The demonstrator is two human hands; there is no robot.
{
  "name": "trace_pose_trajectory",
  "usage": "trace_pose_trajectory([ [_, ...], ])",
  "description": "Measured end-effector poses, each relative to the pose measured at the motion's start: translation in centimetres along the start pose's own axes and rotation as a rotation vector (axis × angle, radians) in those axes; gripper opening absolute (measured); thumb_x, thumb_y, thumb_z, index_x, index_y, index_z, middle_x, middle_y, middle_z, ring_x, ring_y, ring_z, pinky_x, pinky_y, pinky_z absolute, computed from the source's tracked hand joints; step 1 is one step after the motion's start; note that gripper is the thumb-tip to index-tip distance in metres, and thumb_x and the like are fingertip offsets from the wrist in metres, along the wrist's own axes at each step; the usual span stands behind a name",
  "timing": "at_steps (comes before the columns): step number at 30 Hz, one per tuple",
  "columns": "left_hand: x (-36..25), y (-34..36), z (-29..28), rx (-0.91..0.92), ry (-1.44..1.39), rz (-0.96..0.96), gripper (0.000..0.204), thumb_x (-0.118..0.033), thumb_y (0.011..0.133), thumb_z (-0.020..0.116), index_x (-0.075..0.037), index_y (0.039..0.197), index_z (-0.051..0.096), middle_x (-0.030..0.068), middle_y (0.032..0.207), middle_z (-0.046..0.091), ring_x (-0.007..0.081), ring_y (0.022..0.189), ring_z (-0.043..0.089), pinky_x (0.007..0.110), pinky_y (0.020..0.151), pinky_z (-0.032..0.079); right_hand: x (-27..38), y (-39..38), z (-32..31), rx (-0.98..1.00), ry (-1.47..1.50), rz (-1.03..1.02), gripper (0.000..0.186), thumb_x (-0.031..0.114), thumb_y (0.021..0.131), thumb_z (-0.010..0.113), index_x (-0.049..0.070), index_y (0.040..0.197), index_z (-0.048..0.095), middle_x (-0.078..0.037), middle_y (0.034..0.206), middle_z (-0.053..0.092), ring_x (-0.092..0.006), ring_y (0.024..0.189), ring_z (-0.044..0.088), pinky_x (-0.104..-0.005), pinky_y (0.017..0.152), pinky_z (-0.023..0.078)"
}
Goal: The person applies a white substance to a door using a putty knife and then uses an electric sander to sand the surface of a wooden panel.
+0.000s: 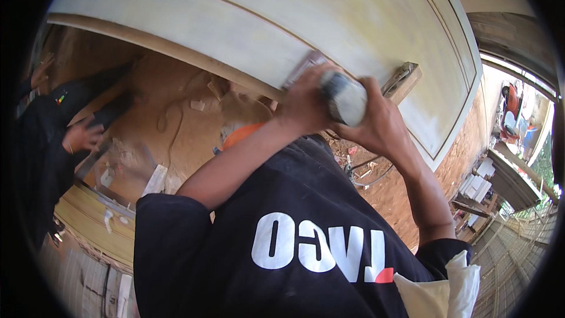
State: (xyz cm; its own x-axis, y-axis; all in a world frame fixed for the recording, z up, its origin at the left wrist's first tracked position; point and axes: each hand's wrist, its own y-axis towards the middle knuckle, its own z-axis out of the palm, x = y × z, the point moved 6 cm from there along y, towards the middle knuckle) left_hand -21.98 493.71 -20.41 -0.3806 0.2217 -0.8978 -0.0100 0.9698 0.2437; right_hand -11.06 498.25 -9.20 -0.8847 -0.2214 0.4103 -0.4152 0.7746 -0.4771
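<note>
A dusty power sander with a rounded dark and pale body is gripped in both my hands, its flat pad against a large pale door panel. My left hand is closed round the sander's left side, close to the pad. My right hand wraps the other side, thumb and fingers curled about the body. Slight blur hides the finer parts of the tool. Just beyond my right hand, a wooden block rests on the panel. Thin grooves run along the panel's surface near its edges.
Another person's hand and dark clothing show at the left. An orange object is partly behind my left forearm. Below the panel, a cord and scraps lie on the brown dirt floor. A red vehicle stands outside at the right.
</note>
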Motion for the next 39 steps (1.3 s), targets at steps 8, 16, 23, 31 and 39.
trace_pose_trajectory([
  [8, 2.0, 1.6, -2.4, -0.111, -0.036, -0.038, 0.07, -0.025, 0.07, 0.084, -0.009, 0.13, 0.053, 0.0128, 0.129, 0.058, 0.0328, 0.119, 0.06, 0.042, 0.104, 0.05, 0.9, 2.5, -0.1, 0.03, -0.01, 0.025, 0.084, 0.034, 0.067, 0.089, 0.002, 0.131, 0.045, -0.028, 0.101, 0.07, -0.0439, 0.095, 0.071, -0.049, 0.081, 0.057],
  [16, 1.7, 1.2, -5.3, -0.091, 0.21, 0.04, 0.057, -0.034, 0.075, 0.079, -0.007, 0.122, 0.064, 0.01, 0.135, 0.057, 0.0305, 0.134, 0.05, 0.045, 0.113, 0.042, 4.9, 4.1, 0.1, 0.084, -0.032, 0.026, 0.082, 0.033, 0.066, 0.09, 0.004, 0.128, 0.046, -0.026, 0.097, 0.071, -0.0431, 0.093, 0.072, -0.0483, 0.079, 0.058],
  [23, 6.1, 4.1, -18.4, -0.279, 0.356, 0.056, 0.064, -0.032, 0.075, 0.083, -0.009, 0.131, 0.062, 0.0104, 0.133, 0.063, 0.0302, 0.132, 0.054, 0.044, 0.115, 0.041, 16.2, 13.0, 1.2, 0.106, -0.056, -0.169, 0.08, 0.033, 0.067, 0.087, 0.0, 0.127, 0.047, -0.027, 0.094, 0.072, -0.0442, 0.09, 0.072, -0.0469, 0.079, 0.058],
  [31, 13.7, 6.2, -32.5, -0.327, 0.392, 0.008, 0.075, -0.052, 0.069, 0.082, -0.01, 0.127, 0.063, 0.0115, 0.125, 0.067, 0.0322, 0.123, 0.06, 0.045, 0.107, 0.047, 29.9, 23.2, 3.3, 0.001, -0.21, -0.458, 0.085, 0.047, 0.069, 0.082, -0.008, 0.124, 0.047, -0.027, 0.079, 0.069, -0.0442, 0.078, 0.072, -0.0471, 0.072, 0.059],
  [39, 20.8, 8.6, -44.3, -0.298, 0.149, -0.289, 0.063, -0.036, 0.07, 0.088, -0.009, 0.121, 0.064, 0.0167, 0.109, 0.072, 0.0354, 0.104, 0.068, 0.045, 0.092, 0.056, 40.2, 31.1, 4.7, -0.13, -0.291, -0.682, 0.082, 0.054, 0.079, 0.072, -0.016, 0.114, 0.048, -0.031, 0.081, 0.069, -0.0444, 0.08, 0.073, -0.0451, 0.066, 0.06],
])
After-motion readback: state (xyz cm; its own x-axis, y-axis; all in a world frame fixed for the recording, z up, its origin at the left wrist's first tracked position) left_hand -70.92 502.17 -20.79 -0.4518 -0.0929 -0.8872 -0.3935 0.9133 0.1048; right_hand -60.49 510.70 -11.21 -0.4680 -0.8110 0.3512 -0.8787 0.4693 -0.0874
